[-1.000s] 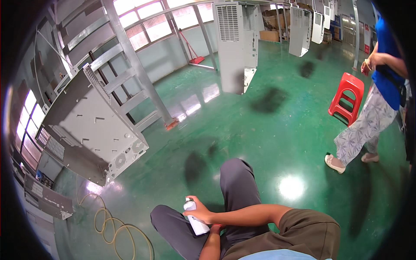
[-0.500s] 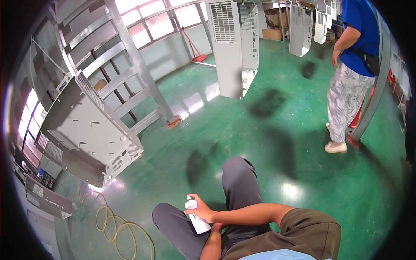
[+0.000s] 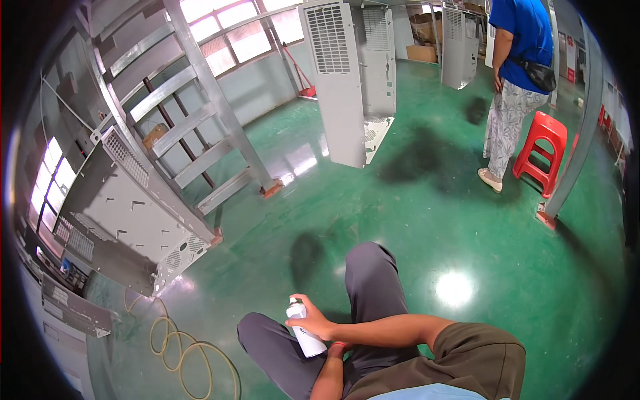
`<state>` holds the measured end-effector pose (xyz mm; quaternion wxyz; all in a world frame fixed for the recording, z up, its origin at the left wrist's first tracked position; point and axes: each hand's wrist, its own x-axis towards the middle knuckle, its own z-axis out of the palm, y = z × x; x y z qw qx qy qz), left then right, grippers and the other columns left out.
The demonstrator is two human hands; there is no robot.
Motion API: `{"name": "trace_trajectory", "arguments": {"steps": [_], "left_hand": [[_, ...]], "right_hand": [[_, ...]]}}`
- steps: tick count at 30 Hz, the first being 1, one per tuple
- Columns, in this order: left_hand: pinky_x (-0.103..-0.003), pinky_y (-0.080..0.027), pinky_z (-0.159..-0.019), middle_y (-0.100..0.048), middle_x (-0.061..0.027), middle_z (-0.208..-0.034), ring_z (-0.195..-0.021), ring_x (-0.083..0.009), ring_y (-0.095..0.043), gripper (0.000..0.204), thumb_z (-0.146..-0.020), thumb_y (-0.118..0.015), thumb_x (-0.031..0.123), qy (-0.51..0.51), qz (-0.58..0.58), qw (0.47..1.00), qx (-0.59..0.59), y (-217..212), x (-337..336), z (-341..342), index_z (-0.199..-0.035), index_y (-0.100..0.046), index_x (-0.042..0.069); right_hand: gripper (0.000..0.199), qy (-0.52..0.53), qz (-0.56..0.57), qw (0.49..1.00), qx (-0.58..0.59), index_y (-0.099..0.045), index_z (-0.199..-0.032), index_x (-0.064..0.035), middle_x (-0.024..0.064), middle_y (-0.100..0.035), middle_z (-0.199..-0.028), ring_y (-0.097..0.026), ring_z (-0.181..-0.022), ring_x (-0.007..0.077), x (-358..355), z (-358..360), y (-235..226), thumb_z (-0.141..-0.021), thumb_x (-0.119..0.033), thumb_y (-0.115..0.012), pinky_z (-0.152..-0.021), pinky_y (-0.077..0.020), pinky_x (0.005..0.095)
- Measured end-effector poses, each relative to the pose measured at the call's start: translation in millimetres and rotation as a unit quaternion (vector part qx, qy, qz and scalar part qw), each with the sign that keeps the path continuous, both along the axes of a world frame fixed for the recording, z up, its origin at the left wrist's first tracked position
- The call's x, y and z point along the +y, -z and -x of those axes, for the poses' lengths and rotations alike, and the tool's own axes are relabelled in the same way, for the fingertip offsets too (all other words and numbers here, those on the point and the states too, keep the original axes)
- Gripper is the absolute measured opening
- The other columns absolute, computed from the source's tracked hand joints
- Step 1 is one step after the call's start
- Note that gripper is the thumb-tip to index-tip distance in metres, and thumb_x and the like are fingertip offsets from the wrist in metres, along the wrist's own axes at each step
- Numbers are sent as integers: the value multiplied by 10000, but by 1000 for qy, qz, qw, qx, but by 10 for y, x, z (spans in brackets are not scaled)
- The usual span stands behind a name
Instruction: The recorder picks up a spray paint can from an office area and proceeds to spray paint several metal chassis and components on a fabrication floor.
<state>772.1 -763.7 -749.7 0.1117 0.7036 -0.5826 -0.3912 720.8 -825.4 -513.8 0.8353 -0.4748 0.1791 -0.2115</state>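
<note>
My right hand [image 3: 312, 323] is closed round a white spray can [image 3: 307, 339], with its index finger up by the nozzle at the top. The can leans slightly and rests near my left thigh, its base close to my lap. My left hand [image 3: 339, 349] lies low between my thighs, crossed over by my right forearm. A thin red band shows about my left wrist, and the fingers are hidden. Both legs are bent, in dark grey trousers.
Grey metal cabinet casings hang ahead [image 3: 337, 100] and at the left [image 3: 133, 213]. Beside the left casing stands a metal frame [image 3: 233, 143]. A yellow hose [image 3: 200, 345] coils on the green floor. To the right are a person in blue [image 3: 523, 60], a red stool [image 3: 543, 150] and a post [image 3: 573, 160].
The person in blue stands farther off and more to the left, uncovering the red stool. The hanging casing ahead appears slightly left and lower. My hands and the can have hardly moved.
</note>
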Motion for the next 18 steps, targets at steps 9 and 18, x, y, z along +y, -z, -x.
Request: {"name": "trace_trajectory", "arguments": {"steps": [9,18], "left_hand": [[-472,-441,-1076,-616,-214,-1384,-1297,-389,-572,446,-991,-514,293,12,25,1000,13,67,-387,323,-1379,-576,83],[-487,-477,-1015,-647,-235,-1311,-1218,-422,-616,392,-983,-524,306,-39,-16,999,-9,13,-678,594,-1279,-621,69]], "right_hand": [[407,63,-424,900,-83,-467,-1145,-84,170,-627,-903,-686,-813,349,-1076,-43,190,-891,-277,-720,-760,-596,509],[744,128,61,987,-80,-387,-1459,-193,102,-620,-1042,-662,-863,214,-1221,410,-130,-841,-96,-790,-712,-556,361]]}}
